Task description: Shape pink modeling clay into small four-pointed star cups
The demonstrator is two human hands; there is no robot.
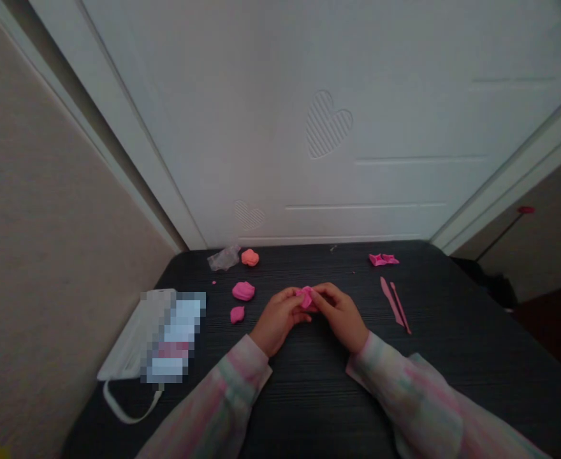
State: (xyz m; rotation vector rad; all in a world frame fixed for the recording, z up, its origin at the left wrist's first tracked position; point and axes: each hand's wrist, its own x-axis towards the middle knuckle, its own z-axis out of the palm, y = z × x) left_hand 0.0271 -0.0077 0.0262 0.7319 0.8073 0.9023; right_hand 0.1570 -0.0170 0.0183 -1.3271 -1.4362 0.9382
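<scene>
My left hand [280,317] and my right hand [340,313] meet at the middle of the dark table [452,344], both pinching one small pink clay piece [305,297] between fingertips. Fingers of both hands curl round it. Two more pink clay lumps lie to the left: a bigger one [243,291] and a smaller one [237,313]. An orange clay lump [250,257] sits further back.
Two pink modelling tools [394,303] lie to the right of my hands, a crumpled pink wrapper [382,259] behind them. A clear plastic wrapper [224,258] lies by the orange lump. A white bag [141,338] rests at the left edge. A white door [328,127] stands behind the table.
</scene>
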